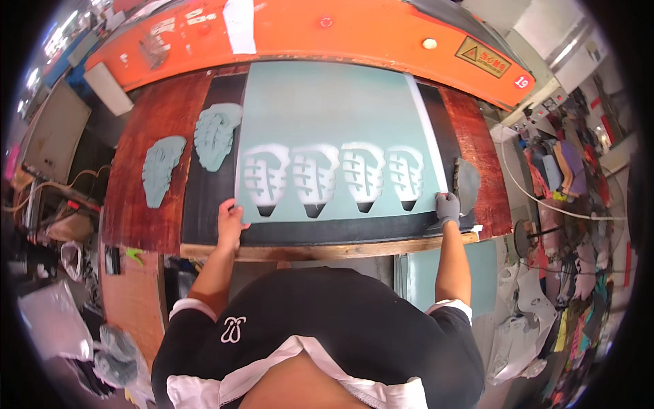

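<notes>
A pale green sheet lies across the black board. Along its near part runs a row of several ribbed, tapering cut shapes, whitish with dark tips. At the sheet's near left corner is my bare left hand, fingers closed on the edge. My right hand, in a grey glove, is closed on the near right corner. Left of the sheet sit two stacks of similarly ribbed green pieces, one stack on the black board and another on reddish wood. A dark grey ribbed piece lies just beyond my right hand.
An orange machine beam spans the far side, with a warning label and a button. A wooden strip edges the table near me. Piles of coloured scraps fill the right side; plastic bags lie at lower left.
</notes>
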### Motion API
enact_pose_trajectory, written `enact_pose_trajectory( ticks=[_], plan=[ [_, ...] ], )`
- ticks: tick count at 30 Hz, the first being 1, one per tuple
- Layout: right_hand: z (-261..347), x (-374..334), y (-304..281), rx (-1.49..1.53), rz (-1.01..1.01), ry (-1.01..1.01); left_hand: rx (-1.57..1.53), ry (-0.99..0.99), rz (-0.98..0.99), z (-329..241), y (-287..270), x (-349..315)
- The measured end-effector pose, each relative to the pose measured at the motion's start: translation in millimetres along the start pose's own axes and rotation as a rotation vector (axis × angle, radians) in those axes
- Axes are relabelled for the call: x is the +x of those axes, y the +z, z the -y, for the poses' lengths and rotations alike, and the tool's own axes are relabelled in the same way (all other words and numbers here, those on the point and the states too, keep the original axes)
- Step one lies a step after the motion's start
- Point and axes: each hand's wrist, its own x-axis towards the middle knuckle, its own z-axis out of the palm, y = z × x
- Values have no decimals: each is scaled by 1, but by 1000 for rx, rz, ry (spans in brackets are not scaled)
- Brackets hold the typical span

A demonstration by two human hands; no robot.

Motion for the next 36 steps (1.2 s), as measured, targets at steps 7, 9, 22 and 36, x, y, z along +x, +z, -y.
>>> enact_pose_trajectory(
  ticks=[7, 9, 22, 36],
  plan=[
    [-10, -58, -67, 220, 210, -33, 105, 2, 79, 9, -28, -69],
    [-26, -83, -80, 180, 301, 45, 122, -82, 40, 21, -41, -91],
    [36, -24, -20, -386, -19, -945, 1062, 827, -323, -26, 27, -29],
    [31, 17, 19, -476, 42, -991, 1426, 420, -116, -18, 80, 14]
  ],
)
